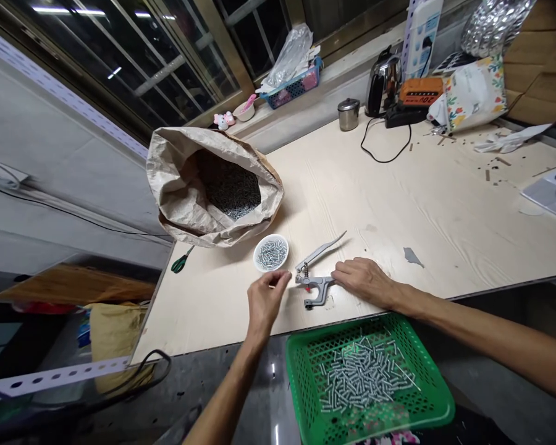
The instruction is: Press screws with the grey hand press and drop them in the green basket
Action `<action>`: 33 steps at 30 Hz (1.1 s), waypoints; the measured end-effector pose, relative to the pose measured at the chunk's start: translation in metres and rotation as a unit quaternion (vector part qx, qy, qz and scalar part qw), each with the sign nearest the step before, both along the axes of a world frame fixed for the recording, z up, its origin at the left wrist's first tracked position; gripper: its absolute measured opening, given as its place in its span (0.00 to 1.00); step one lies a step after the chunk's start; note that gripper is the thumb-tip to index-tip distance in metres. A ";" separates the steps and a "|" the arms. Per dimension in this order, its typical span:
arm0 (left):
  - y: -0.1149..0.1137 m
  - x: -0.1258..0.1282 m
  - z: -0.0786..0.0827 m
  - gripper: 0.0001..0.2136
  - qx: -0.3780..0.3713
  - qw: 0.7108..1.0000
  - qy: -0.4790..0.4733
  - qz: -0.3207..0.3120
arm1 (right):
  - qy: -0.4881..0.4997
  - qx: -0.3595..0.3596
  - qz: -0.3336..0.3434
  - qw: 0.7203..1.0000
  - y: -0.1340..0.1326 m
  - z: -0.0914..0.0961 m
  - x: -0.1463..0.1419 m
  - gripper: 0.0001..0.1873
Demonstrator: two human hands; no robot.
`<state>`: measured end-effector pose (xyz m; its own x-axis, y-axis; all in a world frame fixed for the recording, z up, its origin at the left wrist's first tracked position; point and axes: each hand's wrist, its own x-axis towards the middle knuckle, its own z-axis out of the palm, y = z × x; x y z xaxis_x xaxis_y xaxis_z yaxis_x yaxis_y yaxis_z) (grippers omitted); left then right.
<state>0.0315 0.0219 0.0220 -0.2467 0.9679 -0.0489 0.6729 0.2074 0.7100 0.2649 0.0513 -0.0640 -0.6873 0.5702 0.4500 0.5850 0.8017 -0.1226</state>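
Observation:
My left hand point(265, 303) is closed in a pinch just below the white bowl point(256, 264); whatever its fingertips hold is too small to make out. Small silvery metal pieces point(272, 252) fill the bowl. To the right of my left hand lie grey snap pliers point(323, 285), with a spring and a small red part at the jaw and the upper lever raised. My right hand point(362, 281) is closed around the end of the lower handle, resting on the table. The lever's tip points up and to the right, apart from my hand.
A green basket point(301, 377) of metal screws or pins sits at the table's front edge. Behind the bowl stands an open paper sack point(176, 185) of dark metal pieces. Green-handled scissors point(180, 263) lie left. A kettle point(380, 83) and a metal canister point(349, 115) stand at the back.

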 end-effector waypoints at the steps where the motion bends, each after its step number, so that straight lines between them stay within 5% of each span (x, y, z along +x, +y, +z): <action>1: -0.014 0.004 -0.005 0.14 -0.002 1.000 -0.025 0.006 | -0.001 0.018 0.006 1.000 -0.002 0.001 0.001 0.13; 5: -0.049 0.011 -0.031 0.13 0.018 0.997 -0.078 0.022 | 0.014 0.065 0.035 0.997 -0.007 0.007 0.003 0.13; 9: -0.055 0.011 -0.046 0.12 0.023 0.993 -0.112 0.016 | 0.021 0.084 0.044 0.995 -0.008 0.008 0.002 0.13; 20: -0.049 0.014 -0.050 0.12 0.008 0.998 -0.069 -0.005 | 0.003 0.102 0.028 0.994 -0.008 0.007 0.002 0.13; 27: -0.023 0.005 -0.035 0.15 -0.160 0.984 -0.022 -0.078 | -0.038 0.015 0.031 0.999 -0.005 0.002 0.000 0.11; 33: -0.011 -0.001 -0.026 0.21 -0.293 0.940 -0.101 -0.141 | -0.024 -0.064 0.031 0.997 -0.005 -0.001 -0.003 0.11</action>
